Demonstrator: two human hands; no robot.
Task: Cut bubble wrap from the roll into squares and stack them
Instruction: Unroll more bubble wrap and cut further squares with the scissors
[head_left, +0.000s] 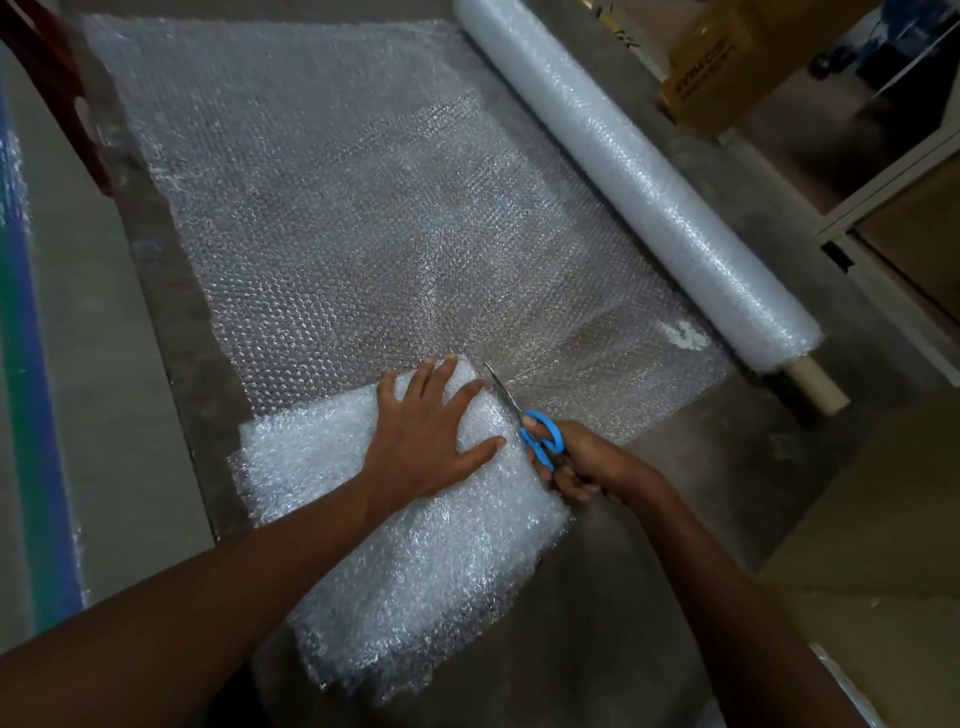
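left hand (435, 431) spread flat on the soft, slippery stack (395, 525); right hand (582, 462) grips scissors (524, 421) at its 3 o'clock edge.

Clear bubble wrap sheet (363, 208) lies unrolled beside its roll (639, 176); thick folded stack (415, 561) nearer.

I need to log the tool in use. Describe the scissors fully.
The scissors have bright blue plastic loop handles and slim metal blades. The right hand grips the handles. The blades point away from the person, running along the right edge of the stack of cut squares that the left hand presses flat, over the unrolled sheet.
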